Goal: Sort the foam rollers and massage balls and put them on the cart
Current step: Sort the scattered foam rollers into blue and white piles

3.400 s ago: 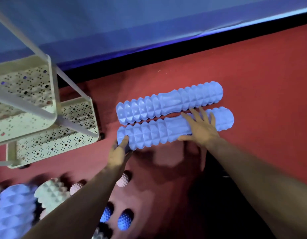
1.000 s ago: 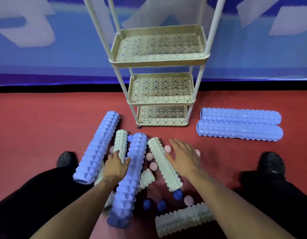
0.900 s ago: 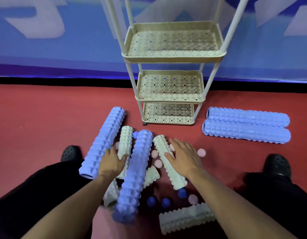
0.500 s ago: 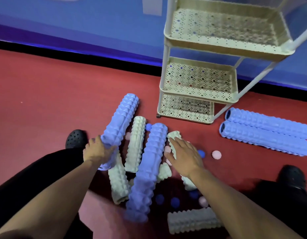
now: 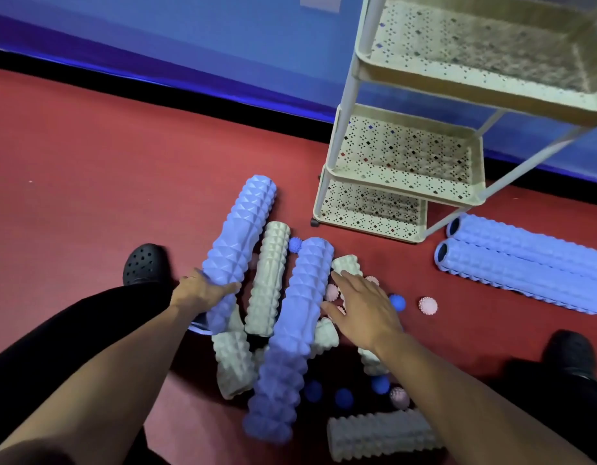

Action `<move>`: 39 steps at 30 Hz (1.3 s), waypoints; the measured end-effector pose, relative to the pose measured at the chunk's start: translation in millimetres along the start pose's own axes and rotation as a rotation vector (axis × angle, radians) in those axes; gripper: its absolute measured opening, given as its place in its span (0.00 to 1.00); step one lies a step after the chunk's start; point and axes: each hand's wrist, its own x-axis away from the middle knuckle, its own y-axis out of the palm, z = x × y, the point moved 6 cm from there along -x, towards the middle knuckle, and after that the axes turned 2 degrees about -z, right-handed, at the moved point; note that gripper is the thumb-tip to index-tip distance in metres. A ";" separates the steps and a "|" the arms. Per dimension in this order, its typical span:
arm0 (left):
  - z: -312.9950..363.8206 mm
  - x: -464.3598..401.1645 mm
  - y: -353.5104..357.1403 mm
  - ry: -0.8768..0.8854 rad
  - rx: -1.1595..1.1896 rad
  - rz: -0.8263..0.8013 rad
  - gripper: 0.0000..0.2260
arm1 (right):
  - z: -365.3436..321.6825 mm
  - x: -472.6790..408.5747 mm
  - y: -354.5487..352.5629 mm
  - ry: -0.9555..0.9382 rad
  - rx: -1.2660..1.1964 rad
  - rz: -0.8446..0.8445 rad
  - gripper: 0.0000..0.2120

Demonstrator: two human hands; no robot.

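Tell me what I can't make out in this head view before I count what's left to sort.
- Cart: top tier cut off by the right and top edges.
- Pair of blue rollers: far ends run off the right edge.
- White roller and pink balls: partly hidden under the right hand.
- Nearest blue roller: near end blurred.
- Left hand: fingers hidden behind the blue roller it grips.

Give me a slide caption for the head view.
Left hand grips a blue roller beside the empty cart.

Four long blue foam rollers [image 5: 238,250] lie on the floor, with about five shorter pale green rollers [image 5: 268,280]. Roughly five blue spiky balls [image 5: 397,302] and five pink ones [image 5: 427,306] show, beside one three-tier cart [image 5: 337,162].
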 end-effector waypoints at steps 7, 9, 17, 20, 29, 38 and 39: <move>14.7 39.3 -27.7 0.092 0.226 -0.059 0.31 | -7.9 21.8 -30.8 -0.008 -0.006 0.062 0.33; 18.0 58.9 -49.6 0.140 0.272 -0.028 0.31 | -15.5 31.1 -45.5 -0.020 0.004 0.088 0.33; 39.3 166.1 -120.0 0.386 0.734 0.094 0.24 | -67.9 79.7 -139.6 -0.090 -0.141 0.282 0.33; 52.6 214.8 -125.6 0.534 0.856 0.070 0.20 | -87.2 104.5 -175.1 -0.113 -0.234 0.330 0.34; 100.5 324.5 -135.9 0.927 0.947 0.024 0.16 | -109.3 178.0 -260.5 -0.252 -0.503 0.486 0.35; 153.1 385.0 -112.2 1.107 0.741 0.030 0.25 | -56.4 223.7 -294.8 -0.202 -0.998 0.472 0.41; 161.7 393.3 -107.4 1.145 0.698 0.028 0.21 | -46.0 228.0 -295.4 -0.185 -1.018 0.489 0.40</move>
